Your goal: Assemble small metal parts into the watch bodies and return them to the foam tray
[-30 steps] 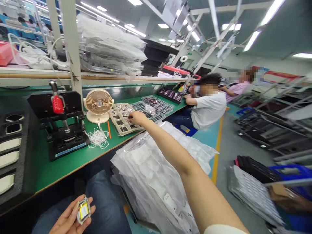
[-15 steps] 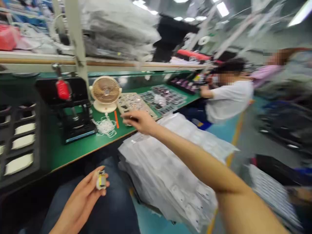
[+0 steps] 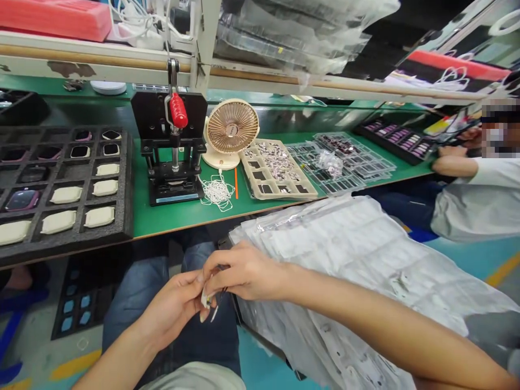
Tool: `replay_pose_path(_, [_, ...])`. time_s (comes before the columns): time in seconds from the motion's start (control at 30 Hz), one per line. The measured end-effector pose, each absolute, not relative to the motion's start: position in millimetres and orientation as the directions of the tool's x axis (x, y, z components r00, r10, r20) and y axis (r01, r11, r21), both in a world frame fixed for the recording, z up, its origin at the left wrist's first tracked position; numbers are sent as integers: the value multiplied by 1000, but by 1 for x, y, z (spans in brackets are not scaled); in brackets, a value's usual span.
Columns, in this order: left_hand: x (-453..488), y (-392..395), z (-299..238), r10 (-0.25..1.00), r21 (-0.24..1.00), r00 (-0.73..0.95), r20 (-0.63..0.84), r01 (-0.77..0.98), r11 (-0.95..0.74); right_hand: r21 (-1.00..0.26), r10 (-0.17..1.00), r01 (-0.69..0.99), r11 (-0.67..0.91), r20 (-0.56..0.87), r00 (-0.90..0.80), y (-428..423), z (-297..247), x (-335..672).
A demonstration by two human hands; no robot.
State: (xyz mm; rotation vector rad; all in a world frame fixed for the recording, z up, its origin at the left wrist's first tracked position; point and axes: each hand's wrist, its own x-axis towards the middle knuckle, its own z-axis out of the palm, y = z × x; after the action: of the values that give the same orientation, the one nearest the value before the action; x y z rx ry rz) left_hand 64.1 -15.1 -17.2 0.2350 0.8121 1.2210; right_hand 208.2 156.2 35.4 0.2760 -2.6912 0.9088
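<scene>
Above my lap, my left hand (image 3: 179,303) pinches a small white watch case (image 3: 205,299), mostly covered by fingers. My right hand (image 3: 244,271) is closed right against it, fingertips at the case. Between the right thumb and forefinger shows a slim dark tool (image 3: 221,267), its kind hard to make out. A thin silvery strip (image 3: 214,313) pokes out below the fingers; which part it belongs to, I cannot tell. To the left, a black foam tray (image 3: 129,200) holds several white watch cases (image 3: 99,216) and dark-faced watches (image 3: 22,200).
A black hand press (image 3: 174,162) with a red handle, a beige fan (image 3: 232,130), coiled white cable (image 3: 218,193) and a parts box (image 3: 254,190) stand on the green bench. Stacked plastic-wrapped trays (image 3: 325,244) lie beside my right arm. A co-worker's sleeve (image 3: 479,200) is at right.
My right hand has come back from beside the parts box to meet my left hand over my lap. The view has swung left, bringing more of the foam tray in.
</scene>
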Motion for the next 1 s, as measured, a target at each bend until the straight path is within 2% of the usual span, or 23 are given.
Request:
replay_pose_path(0.27, [64,-14,-15,900,619,127,-417,-686,383,-575,-175,-274,771,222,-959,161,35,210])
replay_pose_path(0.47, [61,-12,-17,899,629,127,-419,-674,388,-531,-153,-253,809,224,-962,158,31,208])
replay_pose_path(0.73, [60,-14,-21,882,532,101,-460,-764,365,-375,-131,-224,900,257,-957,151,23,215])
replay_pose_path(0.9, [64,-19,-16,861,472,141,-489,-787,397,-422,-51,-143,895,223,-974,142,26,226])
replay_pose_path(1.0, [70,-25,-13,816,428,122,-565,-802,417,-430,-9,-93,898,194,-981,128,35,241])
